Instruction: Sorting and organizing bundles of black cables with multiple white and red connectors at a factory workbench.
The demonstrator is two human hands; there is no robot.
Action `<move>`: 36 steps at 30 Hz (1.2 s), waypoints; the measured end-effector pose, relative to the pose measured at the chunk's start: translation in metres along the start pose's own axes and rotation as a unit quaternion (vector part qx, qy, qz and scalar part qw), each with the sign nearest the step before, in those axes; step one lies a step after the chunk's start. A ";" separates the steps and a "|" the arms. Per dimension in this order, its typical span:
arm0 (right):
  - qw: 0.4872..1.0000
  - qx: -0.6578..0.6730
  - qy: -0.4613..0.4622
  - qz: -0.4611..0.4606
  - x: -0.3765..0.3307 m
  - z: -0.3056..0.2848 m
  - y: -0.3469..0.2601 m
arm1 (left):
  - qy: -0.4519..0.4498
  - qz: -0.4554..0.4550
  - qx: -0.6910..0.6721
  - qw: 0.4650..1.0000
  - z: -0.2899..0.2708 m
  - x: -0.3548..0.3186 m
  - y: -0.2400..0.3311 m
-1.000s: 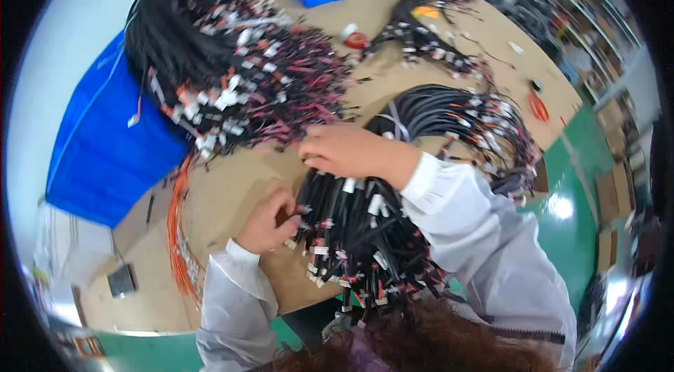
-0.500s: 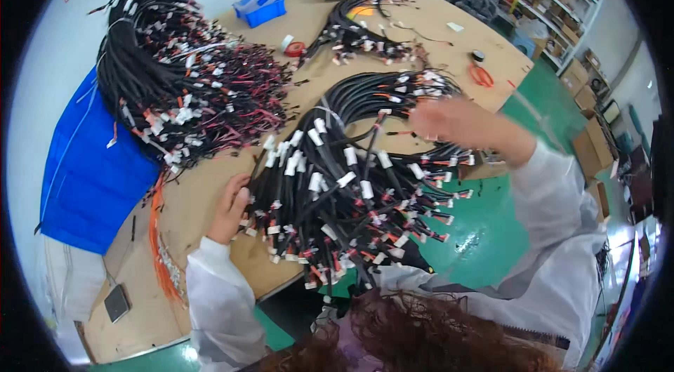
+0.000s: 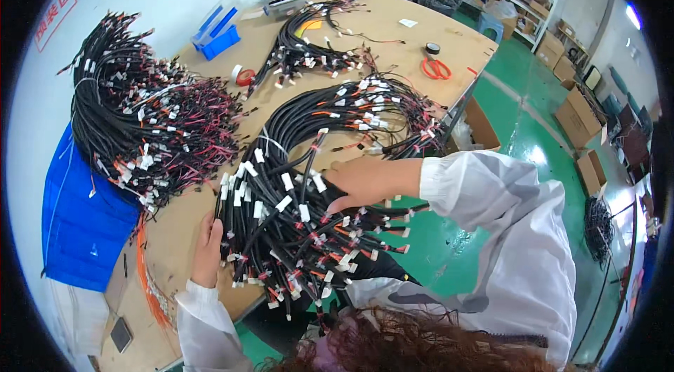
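A thick bundle of black wire harnesses point(image 3: 281, 189) with white tags and small connectors curves over the table's near edge, bound by a pale tie. My left hand point(image 3: 208, 251) is closed round cables at the bundle's left side; some fingertips are hidden. From the right, my right hand point(image 3: 368, 181) reaches across the bundle's middle. Its thumb lies over the tagged branches, and its fingers are closed about them, partly out of sight. The bundle's far end fans out into thin red and black wires point(image 3: 421, 109) near the table's right edge.
A larger harness pile point(image 3: 105, 112) lies left, partly over a blue sheet point(image 3: 88, 210). Farther back are a smaller harness bundle point(image 3: 298, 49), a blue bin point(image 3: 217, 42), red tape point(image 3: 244, 77) and orange-handled scissors point(image 3: 436, 69). Orange wires point(image 3: 151, 281) hang at left; an open carton point(image 3: 481, 126) stands right.
My right hand has come from the bundle's far right end to its middle, left and nearer me. My left hand stays at the left side. The whole view has shifted.
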State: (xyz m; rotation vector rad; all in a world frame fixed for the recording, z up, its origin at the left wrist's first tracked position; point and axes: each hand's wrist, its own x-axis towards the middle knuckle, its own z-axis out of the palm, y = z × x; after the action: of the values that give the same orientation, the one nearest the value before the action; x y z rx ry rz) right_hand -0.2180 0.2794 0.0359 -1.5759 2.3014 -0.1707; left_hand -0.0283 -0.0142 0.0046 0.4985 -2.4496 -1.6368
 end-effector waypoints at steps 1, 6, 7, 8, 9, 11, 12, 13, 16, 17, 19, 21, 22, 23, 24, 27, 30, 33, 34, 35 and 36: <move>1.000 0.007 0.016 -0.018 0.003 0.003 0.000 | 0.018 -0.001 0.029 0.999 -0.001 0.007 -0.005; 0.997 0.055 0.022 -0.049 0.021 0.012 -0.009 | 0.031 -0.001 0.073 0.997 -0.011 0.039 -0.023; 0.994 0.063 0.062 -0.065 0.018 0.012 -0.012 | 0.027 0.007 0.097 0.995 -0.015 0.044 -0.022; 0.994 0.074 0.067 -0.054 0.017 0.016 -0.013 | 0.021 0.014 0.122 0.992 -0.017 0.047 -0.018; 0.993 0.084 0.072 -0.043 0.018 0.019 -0.013 | -0.013 0.016 0.095 0.995 -0.019 0.049 -0.011; 0.998 0.046 0.035 -0.026 0.020 0.011 -0.017 | -0.018 -0.060 0.080 0.995 -0.020 0.048 0.008; 0.999 0.029 0.001 -0.030 0.020 0.000 -0.018 | -0.015 -0.012 0.113 0.993 -0.034 0.054 -0.019; 0.990 -0.033 0.107 -0.086 0.017 -0.013 -0.002 | -0.006 -0.005 0.148 0.989 -0.029 0.050 -0.013; 0.964 -0.052 0.260 0.017 0.012 -0.085 0.076 | -0.014 -0.026 0.172 0.985 -0.020 0.030 -0.002; 0.947 -0.137 0.228 0.182 0.013 -0.103 0.121 | 0.037 -0.002 0.204 0.978 -0.014 0.027 -0.003; 0.897 -0.175 0.240 0.327 -0.017 -0.097 0.268 | 0.055 0.075 0.221 0.971 -0.004 0.038 -0.020; 0.936 -0.138 0.168 0.276 -0.016 -0.093 0.289 | 0.072 0.066 0.237 0.967 -0.010 0.033 -0.027; 0.936 -0.140 0.169 0.274 -0.010 -0.091 0.294 | 0.076 0.073 0.245 0.964 -0.009 0.034 -0.028; 0.917 -0.096 0.179 0.343 -0.002 -0.085 0.299 | 0.085 0.051 0.219 0.971 -0.007 0.034 -0.030; 0.891 -0.050 0.189 0.411 0.003 -0.078 0.303 | 0.084 0.051 0.217 0.971 -0.005 0.035 -0.033; 0.889 -0.017 0.167 0.426 0.019 -0.088 0.274 | 0.093 0.068 0.168 0.979 -0.010 0.029 -0.038; 0.892 0.040 0.149 0.424 0.016 -0.089 0.284 | 0.102 0.093 0.190 0.972 -0.003 0.029 -0.030; 0.885 -0.003 0.261 0.386 0.015 -0.077 0.316 | 0.105 0.101 0.200 0.969 -0.003 0.033 -0.037; 0.866 -0.076 0.346 0.353 0.022 -0.074 0.311 | 0.104 0.095 0.202 0.969 -0.003 0.032 -0.036; 0.868 -0.073 0.342 0.352 0.028 -0.073 0.308 | 0.107 0.089 0.200 0.970 -0.002 0.031 -0.032; 0.893 -0.022 0.265 0.362 0.036 -0.074 0.304 | 0.109 0.082 0.197 0.971 -0.001 0.029 -0.030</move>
State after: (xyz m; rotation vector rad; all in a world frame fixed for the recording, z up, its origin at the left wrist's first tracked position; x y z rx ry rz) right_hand -0.5229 0.3537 0.0090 -0.6184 3.1606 -0.3930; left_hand -0.0498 -0.0357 -0.0240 0.4780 -2.5671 -0.9771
